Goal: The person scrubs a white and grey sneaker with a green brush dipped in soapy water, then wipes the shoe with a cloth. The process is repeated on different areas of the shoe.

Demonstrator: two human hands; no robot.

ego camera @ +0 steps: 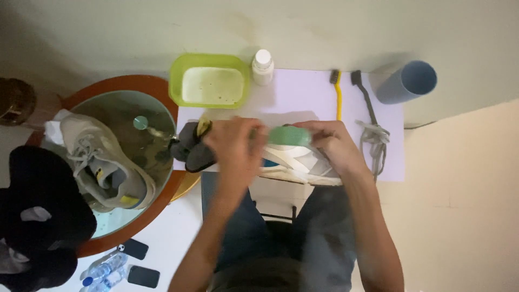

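We note one white sneaker [294,165] lying across the lap at the centre of the head view, on the near edge of a pale lilac mat [303,94]. Its long axis runs roughly 9 to 3 o'clock, tilted a little toward 4 at the right end.

Left hand [235,146]: motion-blurred, curled over the shoe's 9 o'clock end; fingers drawn together, but we cannot tell exactly what they pinch. A dark grey cloth [192,146] with a yellow patch lies just beside it at 9 o'clock.

Right hand [332,143]: closed on the shoe's 3 o'clock end, fingertips also touching a green block [289,135], possibly a soap bar or brush back, which sits on top of the shoe between the two hands. The block lies at 9 o'clock from the right hand and 3 o'clock from the left; both hands are about equally near.

Surroundings: lime-green tub [211,81] and white bottle [263,66] at 12 o'clock; yellow brush [338,94], dark brush [363,94], grey laces [376,138] and a blue cup [408,81] toward 1–2 o'clock. A grey sneaker [102,165] rests on a round glass table [127,84] at 9 o'clock.
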